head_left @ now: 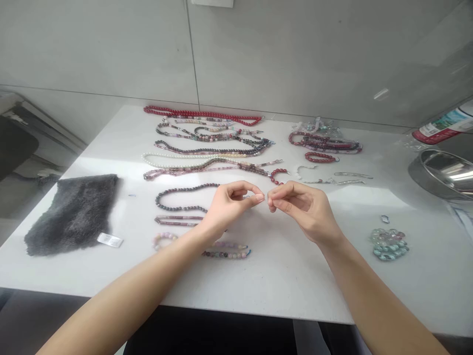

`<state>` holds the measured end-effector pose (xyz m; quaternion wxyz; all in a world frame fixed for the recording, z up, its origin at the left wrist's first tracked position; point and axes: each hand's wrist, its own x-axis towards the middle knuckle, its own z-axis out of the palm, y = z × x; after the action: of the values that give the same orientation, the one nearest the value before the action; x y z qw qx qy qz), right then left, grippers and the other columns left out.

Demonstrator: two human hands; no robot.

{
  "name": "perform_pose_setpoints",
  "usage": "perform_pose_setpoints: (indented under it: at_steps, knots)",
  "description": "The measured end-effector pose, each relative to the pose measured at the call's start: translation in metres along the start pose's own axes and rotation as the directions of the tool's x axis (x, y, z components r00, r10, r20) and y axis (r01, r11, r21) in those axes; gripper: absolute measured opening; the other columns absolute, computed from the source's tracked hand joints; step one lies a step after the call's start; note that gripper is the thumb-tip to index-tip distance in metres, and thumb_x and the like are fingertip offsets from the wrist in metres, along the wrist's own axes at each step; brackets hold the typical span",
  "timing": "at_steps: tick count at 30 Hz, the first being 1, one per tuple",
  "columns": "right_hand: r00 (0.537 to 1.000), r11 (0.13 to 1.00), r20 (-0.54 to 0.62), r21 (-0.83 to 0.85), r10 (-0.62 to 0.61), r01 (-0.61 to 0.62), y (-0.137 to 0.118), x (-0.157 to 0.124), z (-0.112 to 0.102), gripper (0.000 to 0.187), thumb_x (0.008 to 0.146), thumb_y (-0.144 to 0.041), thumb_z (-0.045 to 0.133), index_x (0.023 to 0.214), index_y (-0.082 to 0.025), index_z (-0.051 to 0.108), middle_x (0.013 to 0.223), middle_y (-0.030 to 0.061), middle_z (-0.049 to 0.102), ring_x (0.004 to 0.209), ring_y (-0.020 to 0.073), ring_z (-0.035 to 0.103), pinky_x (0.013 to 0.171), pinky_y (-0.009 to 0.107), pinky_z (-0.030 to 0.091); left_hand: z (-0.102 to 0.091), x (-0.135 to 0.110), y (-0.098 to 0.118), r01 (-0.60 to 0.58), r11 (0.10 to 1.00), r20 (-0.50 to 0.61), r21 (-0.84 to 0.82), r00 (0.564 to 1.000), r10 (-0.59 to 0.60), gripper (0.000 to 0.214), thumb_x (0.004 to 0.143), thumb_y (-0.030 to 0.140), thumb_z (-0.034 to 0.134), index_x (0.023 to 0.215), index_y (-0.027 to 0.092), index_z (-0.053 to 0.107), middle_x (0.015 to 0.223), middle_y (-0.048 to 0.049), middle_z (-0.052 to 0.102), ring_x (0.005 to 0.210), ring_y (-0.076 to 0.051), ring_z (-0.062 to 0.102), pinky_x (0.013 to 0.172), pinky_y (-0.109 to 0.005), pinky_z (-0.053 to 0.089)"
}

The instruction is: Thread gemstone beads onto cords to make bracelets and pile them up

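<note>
Dark beads [177, 191] near left hand [231, 207], right hand [305, 214] apart; two grips pinched, contents unclear.

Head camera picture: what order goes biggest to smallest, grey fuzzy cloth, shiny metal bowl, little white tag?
1. Dark grey fuzzy cloth
2. Shiny metal bowl, cut off, so unsure
3. Small white tag

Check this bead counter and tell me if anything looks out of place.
A small oval clasp-like piece stands out: it lies alone on the white counter, just above the pale green glass beads and apart from the strands. A labelled bottle at the far right also seems tipped on its side, though it is cut off.
</note>
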<state>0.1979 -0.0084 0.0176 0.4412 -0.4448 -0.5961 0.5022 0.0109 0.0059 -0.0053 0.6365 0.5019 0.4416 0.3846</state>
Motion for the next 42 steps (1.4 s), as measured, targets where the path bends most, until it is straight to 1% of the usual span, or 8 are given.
perform_pose_setpoints:
  at_steps: [7,13,19,23,29,33,36,42]
  knots:
    - [0.999,0.998,0.031,-0.062,0.018,-0.016,0.001,0.000,0.001,0.006,0.082,-0.021,0.071,0.078,-0.019,0.068,0.073,0.0038,0.066,0.066,0.0160,0.062,0.065,0.031,0.053,-0.005,0.000,0.004,-0.076,0.997,-0.095,0.015,0.992,0.077,0.019,0.079,0.038,0.070,0.081,0.019,0.067,0.056,0.0055,0.032,0.054,-0.009,0.027,0.053,-0.025,0.020]
    - [0.999,0.998,-0.022,-0.047,0.049,-0.049,0.001,0.003,-0.004,0.007,0.079,-0.024,0.075,0.079,-0.020,0.070,0.074,0.0038,0.068,0.069,0.0169,0.064,0.066,0.031,0.055,-0.002,0.000,0.005,-0.098,0.995,-0.046,0.033,0.994,0.099,0.022,0.079,0.039,0.069,0.082,0.017,0.068,0.073,-0.0004,0.058,0.060,-0.010,0.040,0.058,-0.025,0.029]
    - [0.984,0.951,0.080,-0.283,0.156,-0.128,-0.014,0.004,-0.018,0.010,0.079,-0.031,0.073,0.078,-0.021,0.073,0.077,0.0042,0.071,0.074,0.0190,0.068,0.069,0.032,0.057,-0.005,0.000,0.008,-0.063,0.997,-0.038,-0.036,0.997,0.061,0.022,0.079,0.041,0.071,0.086,0.020,0.072,0.062,0.0038,0.036,0.059,-0.009,0.032,0.056,-0.024,0.027]
    - [0.974,0.889,0.084,-0.431,0.211,-0.155,-0.018,0.005,-0.030,0.010,0.081,-0.033,0.070,0.083,-0.023,0.074,0.092,0.0047,0.074,0.084,0.0220,0.071,0.077,0.035,0.058,-0.006,0.004,0.005,-0.005,0.979,0.015,-0.206,1.000,0.009,0.023,0.084,0.036,0.064,0.100,0.022,0.073,0.072,0.0008,0.046,0.062,-0.010,0.037,0.057,-0.025,0.031]
    - [0.978,0.772,0.071,-0.627,0.194,-0.108,-0.009,0.007,-0.054,0.015,0.082,-0.017,0.061,0.082,-0.025,0.074,0.104,0.0028,0.073,0.094,0.0234,0.069,0.082,0.038,0.056,-0.007,0.009,0.003,0.091,0.845,0.104,-0.527,0.994,-0.042,0.029,0.085,0.025,0.058,0.110,0.015,0.067,0.094,-0.0055,0.061,0.078,-0.014,0.058,0.072,-0.027,0.045]
    - [1.000,0.693,0.020,-0.721,-0.012,0.023,-0.006,0.007,-0.053,0.036,0.078,-0.003,0.051,0.093,-0.027,0.072,0.110,0.0011,0.071,0.110,0.0249,0.061,0.092,0.042,0.050,-0.007,0.007,0.006,0.098,0.836,0.123,-0.540,0.992,-0.037,0.032,0.085,0.020,0.055,0.115,0.013,0.063,0.107,-0.0106,0.066,0.095,-0.022,0.065,0.091,-0.036,0.048]
    - [0.963,0.729,-0.075,-0.670,-0.257,0.142,-0.008,0.004,-0.037,0.026,0.085,-0.010,0.055,0.099,-0.026,0.070,0.105,0.0042,0.070,0.106,0.0240,0.061,0.089,0.039,0.050,-0.006,0.005,0.007,0.092,0.837,0.133,-0.540,0.991,-0.023,0.032,0.086,0.018,0.053,0.116,0.013,0.061,0.114,-0.0130,0.066,0.103,-0.026,0.065,0.098,-0.040,0.046]
    - [0.892,0.679,-0.010,-0.652,-0.452,0.337,-0.005,-0.002,-0.006,0.013,0.082,-0.019,0.071,0.093,-0.024,0.069,0.088,0.0046,0.066,0.088,0.0220,0.059,0.080,0.039,0.050,-0.004,0.003,0.007,0.084,0.849,0.148,-0.522,0.989,-0.007,0.030,0.087,0.018,0.054,0.115,0.014,0.062,0.120,-0.0140,0.066,0.108,-0.025,0.065,0.104,-0.043,0.045]
